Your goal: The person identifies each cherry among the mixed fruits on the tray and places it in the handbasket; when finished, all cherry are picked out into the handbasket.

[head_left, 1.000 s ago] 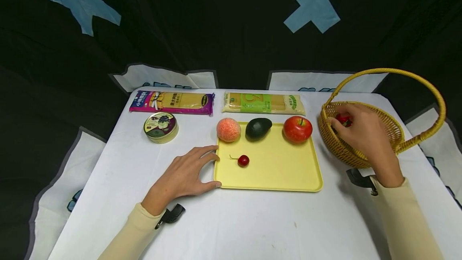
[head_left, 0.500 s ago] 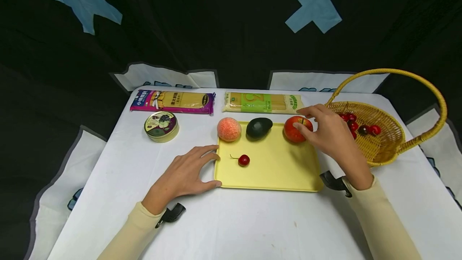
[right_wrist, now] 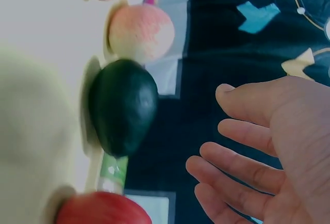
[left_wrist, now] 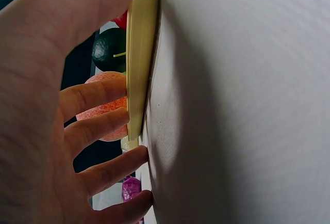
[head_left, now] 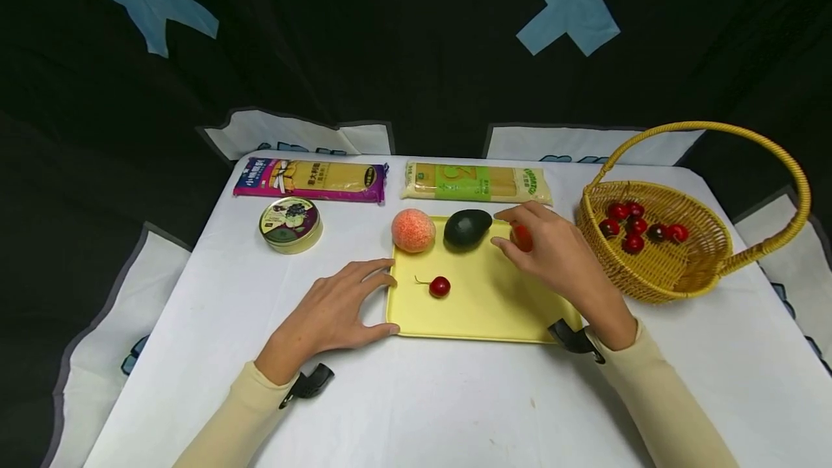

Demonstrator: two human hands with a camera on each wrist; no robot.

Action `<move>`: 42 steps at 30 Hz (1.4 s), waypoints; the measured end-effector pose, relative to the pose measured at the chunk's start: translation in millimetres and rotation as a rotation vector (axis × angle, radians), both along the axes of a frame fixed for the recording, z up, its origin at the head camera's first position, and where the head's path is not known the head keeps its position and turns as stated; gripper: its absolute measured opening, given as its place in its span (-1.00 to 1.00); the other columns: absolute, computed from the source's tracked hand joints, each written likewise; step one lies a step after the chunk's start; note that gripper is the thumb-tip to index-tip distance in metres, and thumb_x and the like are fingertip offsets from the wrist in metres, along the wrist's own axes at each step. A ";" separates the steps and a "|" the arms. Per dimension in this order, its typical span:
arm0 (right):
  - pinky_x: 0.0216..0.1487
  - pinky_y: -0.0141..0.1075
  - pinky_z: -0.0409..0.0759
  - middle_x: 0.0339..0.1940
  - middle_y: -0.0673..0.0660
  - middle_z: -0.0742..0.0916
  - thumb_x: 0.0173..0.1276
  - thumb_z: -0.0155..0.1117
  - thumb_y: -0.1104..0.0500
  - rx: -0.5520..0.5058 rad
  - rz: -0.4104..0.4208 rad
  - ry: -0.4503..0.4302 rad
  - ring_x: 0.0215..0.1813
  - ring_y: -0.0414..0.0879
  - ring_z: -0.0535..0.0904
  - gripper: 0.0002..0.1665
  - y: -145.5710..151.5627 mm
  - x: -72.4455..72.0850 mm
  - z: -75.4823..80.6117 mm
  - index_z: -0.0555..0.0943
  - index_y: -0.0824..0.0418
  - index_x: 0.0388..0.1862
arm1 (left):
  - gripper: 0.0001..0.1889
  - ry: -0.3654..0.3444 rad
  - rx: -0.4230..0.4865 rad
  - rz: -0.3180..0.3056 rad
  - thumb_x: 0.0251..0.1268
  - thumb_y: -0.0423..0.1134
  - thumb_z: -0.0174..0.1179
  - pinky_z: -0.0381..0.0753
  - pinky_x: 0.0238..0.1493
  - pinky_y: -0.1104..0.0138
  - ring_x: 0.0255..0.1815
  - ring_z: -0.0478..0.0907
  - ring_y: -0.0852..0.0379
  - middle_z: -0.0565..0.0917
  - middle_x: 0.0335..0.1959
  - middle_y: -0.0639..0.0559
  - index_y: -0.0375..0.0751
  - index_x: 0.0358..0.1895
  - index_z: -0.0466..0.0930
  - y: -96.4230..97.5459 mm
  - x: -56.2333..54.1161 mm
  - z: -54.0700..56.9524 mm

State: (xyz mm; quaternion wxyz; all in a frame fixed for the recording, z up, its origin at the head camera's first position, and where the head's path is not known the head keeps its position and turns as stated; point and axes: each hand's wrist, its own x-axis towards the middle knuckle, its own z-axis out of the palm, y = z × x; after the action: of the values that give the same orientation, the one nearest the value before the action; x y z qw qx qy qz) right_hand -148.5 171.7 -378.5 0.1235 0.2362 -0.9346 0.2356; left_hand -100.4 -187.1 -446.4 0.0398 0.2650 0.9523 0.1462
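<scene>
My left hand (head_left: 331, 313) rests at the left edge of a yellow tray (head_left: 494, 316), thumb and fingertips touching its rim, as the left wrist view also shows. On the tray lie a peach (head_left: 413, 230), a dark green avocado (head_left: 466, 229), a cherry (head_left: 439, 287) with a stem and a red apple (head_left: 521, 237). My right hand (head_left: 555, 248) hovers over the tray's right part, fingers apart and holding nothing. It hides most of the apple in the head view. In the right wrist view the avocado (right_wrist: 124, 108) and apple (right_wrist: 103, 211) lie apart from the fingers.
A wicker basket (head_left: 601, 258) with a tall handle stands right of the tray, with several cherries (head_left: 633, 226) inside. Two noodle packs, one purple (head_left: 312, 179) and one green (head_left: 477, 183), lie along the back. A round tin (head_left: 290, 225) stands at the left.
My right hand has come out of the basket and moved left, past the apple, over the tray. The cherries in the basket are now uncovered. My left hand has stayed at the tray.
</scene>
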 end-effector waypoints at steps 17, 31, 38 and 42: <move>0.03 -0.10 0.76 0.12 0.10 0.75 0.43 0.52 0.14 0.082 0.224 -0.102 0.04 -0.03 0.74 -0.67 -50.6 22.1 -39.3 0.78 0.14 0.13 | -0.25 0.022 0.014 -0.016 0.20 0.44 0.42 0.69 0.03 -0.19 0.57 0.42 -0.02 0.40 0.64 0.12 0.13 0.37 0.64 -0.9 -0.7 0.7; 0.01 -0.18 0.74 0.10 0.04 0.73 0.43 0.55 0.12 0.080 0.245 -0.182 -0.03 -0.13 0.71 -0.71 -67.7 31.5 -60.0 0.77 0.04 0.09 | -0.25 0.029 0.018 -0.019 0.20 0.44 0.41 0.69 0.01 -0.19 0.56 0.43 -0.01 0.39 0.64 0.13 0.14 0.36 0.63 -1.9 0.0 1.1; -0.05 -0.26 0.71 0.00 0.00 0.74 0.42 0.57 0.15 0.084 0.255 -0.191 -0.12 -0.19 0.66 -0.74 -67.4 31.1 -61.2 0.77 0.06 0.04 | -0.25 0.011 0.020 -0.009 0.20 0.44 0.41 0.68 0.02 -0.19 0.58 0.42 -0.02 0.39 0.64 0.13 0.15 0.37 0.63 -1.1 -0.1 1.3; -0.04 -0.26 0.71 -0.02 -0.01 0.74 0.40 0.58 0.16 0.081 0.248 -0.176 -0.11 -0.18 0.67 -0.74 -64.3 29.6 -58.1 0.77 0.07 0.04 | -0.25 0.013 0.016 -0.007 0.20 0.45 0.41 0.68 0.02 -0.19 0.58 0.41 -0.01 0.39 0.65 0.13 0.15 0.37 0.63 -1.0 -0.3 0.8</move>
State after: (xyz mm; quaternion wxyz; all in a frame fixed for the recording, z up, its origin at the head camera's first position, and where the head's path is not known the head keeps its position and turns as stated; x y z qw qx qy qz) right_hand -119.0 107.4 -436.7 0.0015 0.3332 -0.9142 0.2308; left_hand -100.7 -188.0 -445.6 0.0319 0.2698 0.9503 0.1521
